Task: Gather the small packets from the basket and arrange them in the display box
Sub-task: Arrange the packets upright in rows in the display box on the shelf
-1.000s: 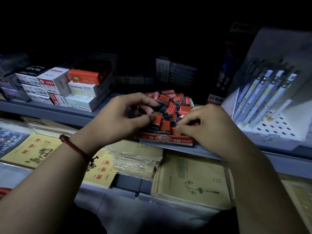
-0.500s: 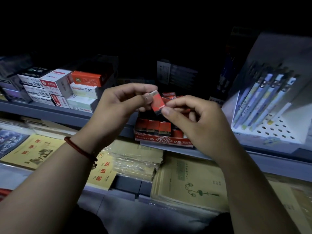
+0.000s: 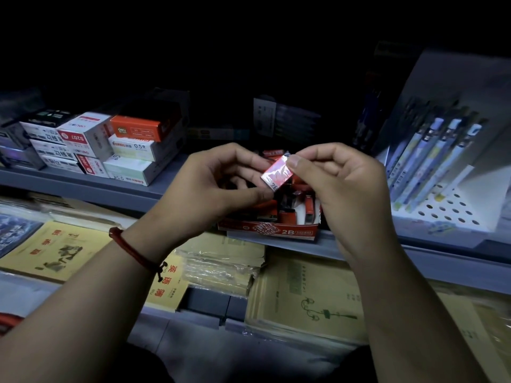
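Your left hand (image 3: 210,186) and right hand (image 3: 345,186) each pinch one red packet (image 3: 276,174) between thumb and forefinger, above the display box (image 3: 271,230) on the shelf (image 3: 83,186). Its long axis slants from lower left to upper right, with the "2B" end lowest.

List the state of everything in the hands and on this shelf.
Packet: lifted above the box, tilted, pinched at both ends.
Left hand: pinches the packet's lower end.
Right hand: pinches the packet's upper corner.
Display box: open-topped, partly filled, contents jumbled.
Pens: leaning side by side on the white stand.
Stacked boxes: closed.
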